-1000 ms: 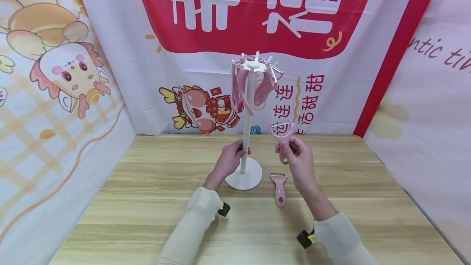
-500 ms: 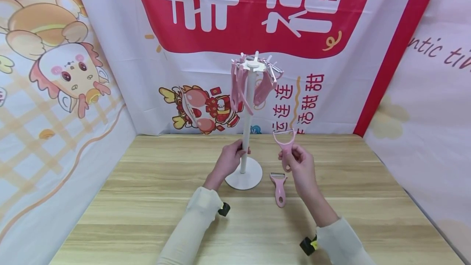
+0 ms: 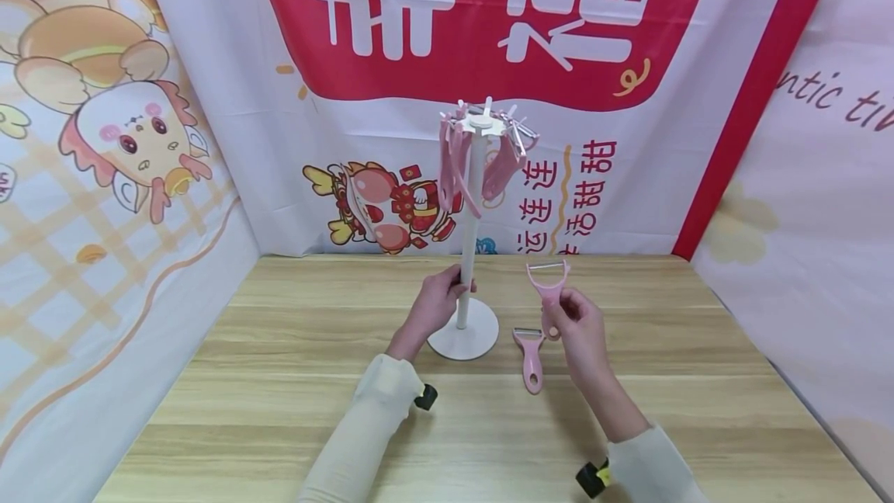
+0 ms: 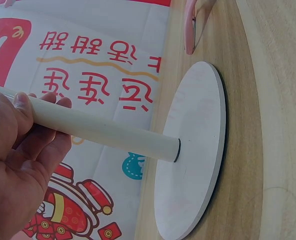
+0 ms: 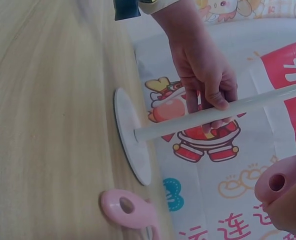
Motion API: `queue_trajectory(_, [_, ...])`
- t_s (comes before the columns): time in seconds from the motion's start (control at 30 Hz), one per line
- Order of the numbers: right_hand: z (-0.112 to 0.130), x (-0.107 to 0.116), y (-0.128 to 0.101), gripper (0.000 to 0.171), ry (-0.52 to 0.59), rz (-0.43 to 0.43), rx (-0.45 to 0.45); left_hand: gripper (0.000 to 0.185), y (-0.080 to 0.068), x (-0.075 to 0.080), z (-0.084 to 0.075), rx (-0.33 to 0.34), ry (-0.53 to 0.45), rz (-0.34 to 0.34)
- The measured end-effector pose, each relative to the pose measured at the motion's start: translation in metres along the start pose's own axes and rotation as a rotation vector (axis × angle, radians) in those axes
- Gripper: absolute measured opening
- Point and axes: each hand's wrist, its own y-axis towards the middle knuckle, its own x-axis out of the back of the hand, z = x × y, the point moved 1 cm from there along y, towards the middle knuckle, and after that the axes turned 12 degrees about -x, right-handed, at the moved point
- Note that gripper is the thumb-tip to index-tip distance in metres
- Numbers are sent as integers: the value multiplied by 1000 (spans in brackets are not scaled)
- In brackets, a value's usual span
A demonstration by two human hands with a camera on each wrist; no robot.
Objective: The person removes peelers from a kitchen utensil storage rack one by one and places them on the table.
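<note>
Peeler in the right hand sits just right of centre in the head view, lifted off the tabletop with its blade bar at the top and its pink handle running down into the fingers. Its long axis stands close to upright, tipped slightly, the Y-shaped head pointing up toward the banner and the handle end pointing down at the wood. In the right wrist view only the handle's end with its hanging hole shows, at the lower right edge.

Going from left to right: the left hand is clenched round the white pole of the stand, a little above the round base, thumb and fingers wrapped about it. More pink tools hang from the hooks at the top of the stand. A second peeler lies flat on the wood just right of the base, handle toward the bottom of the frame. The right hand pinches the held peeler low on its handle.

That low pinch looks like the weak point: the heavy head is well above the fingers, so the tool could swing or slip. It hangs almost over the second peeler and could knock it. The stand seems top-heavy; a slack left hand might let it tip.
</note>
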Motion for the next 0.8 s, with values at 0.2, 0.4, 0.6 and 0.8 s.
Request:
queue_trajectory(0.2, [-3, 3, -1, 22, -19, -7, -29, 18, 0, 0, 1, 5, -13, 0])
queue_trajectory(0.4, [-10, 6, -1, 20, -8, -9, -36, 17, 0, 0, 1, 1, -19, 2])
queue_trajectory(0.6, [-17, 11, 1, 19, -15, -14, -62, 18, 0, 0, 1, 5, -20, 1])
queue_trajectory(0.8, [-21, 13, 2, 22, -16, -26, -103, 18, 0, 0, 1, 7, -10, 3])
